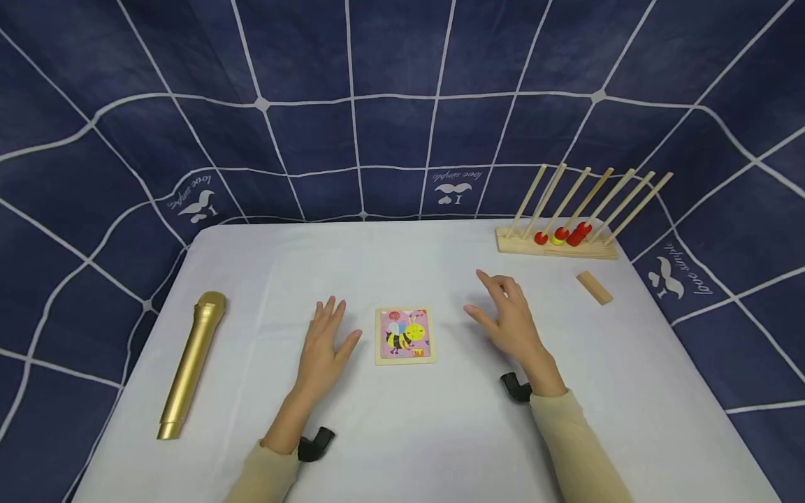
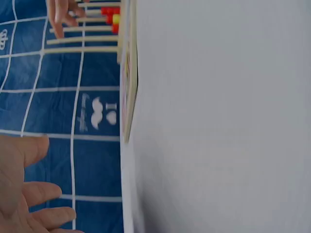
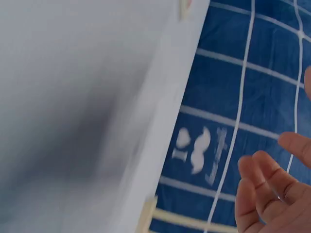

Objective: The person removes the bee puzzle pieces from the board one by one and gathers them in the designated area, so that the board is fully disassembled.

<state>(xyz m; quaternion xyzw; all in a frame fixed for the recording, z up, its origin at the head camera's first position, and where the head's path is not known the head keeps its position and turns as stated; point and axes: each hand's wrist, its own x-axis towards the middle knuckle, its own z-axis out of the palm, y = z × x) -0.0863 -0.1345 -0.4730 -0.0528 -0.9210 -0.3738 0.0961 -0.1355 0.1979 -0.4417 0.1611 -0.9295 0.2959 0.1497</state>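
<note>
A square wooden jigsaw puzzle [image 1: 405,336] with a bee picture lies flat between the hands on the white table. To its left, the left hand [image 1: 323,353] has its fingers extended and holds nothing. The right hand [image 1: 511,323] is on the puzzle's other side, its index finger stretched out and the other fingers loosely bent, with nothing in it. In the left wrist view the puzzle [image 2: 130,82] shows edge-on beyond the left hand [image 2: 29,189]. The right wrist view shows the right hand [image 3: 277,194] with relaxed fingers, apart from any object.
A gold microphone-shaped object [image 1: 191,367] lies at the table's left. At the back right stands a wooden peg rack [image 1: 556,246] with red and yellow beads on several rods. A small wooden block [image 1: 594,288] lies in front of it. A blue checked cloth [image 1: 402,133] hangs behind the table.
</note>
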